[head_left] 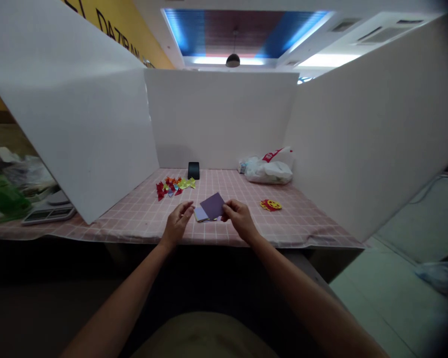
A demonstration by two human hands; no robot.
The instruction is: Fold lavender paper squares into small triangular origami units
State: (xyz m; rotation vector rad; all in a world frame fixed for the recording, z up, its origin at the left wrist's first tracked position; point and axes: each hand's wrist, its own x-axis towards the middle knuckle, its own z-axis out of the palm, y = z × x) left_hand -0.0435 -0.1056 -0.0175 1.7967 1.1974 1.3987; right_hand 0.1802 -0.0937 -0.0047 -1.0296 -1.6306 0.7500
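Between finger and thumb my right hand (239, 217) pinches a square sheet of purple paper (212, 205) by its right corner. The sheet is held tilted above the table. Partly covered by it, a small stack of coloured paper squares (200, 214) lies on the cloth, a lilac one on top. My left hand (179, 219) is just left of the stack, its fingers apart and nothing in them. Farther back on the left is a pile of folded paper pieces (171, 186) in red, orange, yellow and some blue.
A pink checked cloth (231, 181) covers the table. Red and yellow cut-out pieces (271, 205) lie at right. A dark upright object (193, 170) and a white plastic bag (271, 170) stand near the back panel (224, 119). White panels flank both sides; a scale (49, 214) sits outside the left one.
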